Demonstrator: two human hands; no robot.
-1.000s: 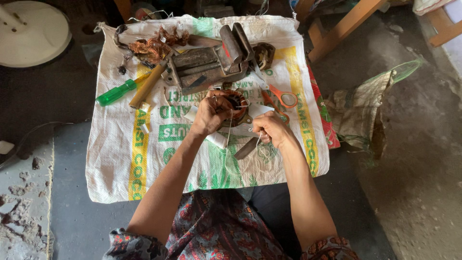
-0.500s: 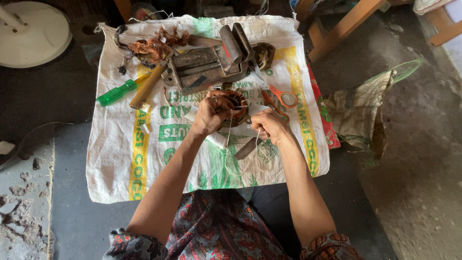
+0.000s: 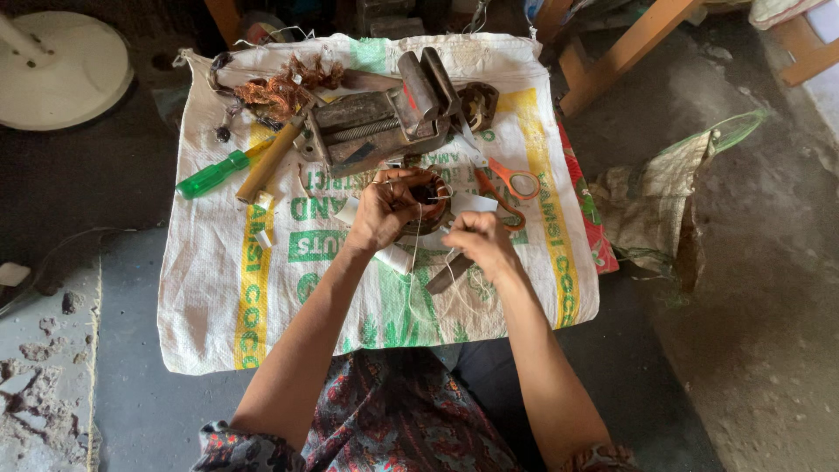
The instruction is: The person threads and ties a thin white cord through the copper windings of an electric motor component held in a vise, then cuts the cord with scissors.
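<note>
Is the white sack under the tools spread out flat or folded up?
Spread flat: the white sack lies open, its edges and corners showing, with the vise and green-handled screwdriver resting on it.

White woven sack (image 3: 218, 297) printed with green and yellow bands, green-handled screwdriver (image 3: 212, 174), orange-handled scissors (image 3: 507, 188), coppery wire tangle (image 3: 280, 87), dark paisley-patterned garment (image 3: 393, 419), red cloth edge (image 3: 587, 218)
</note>
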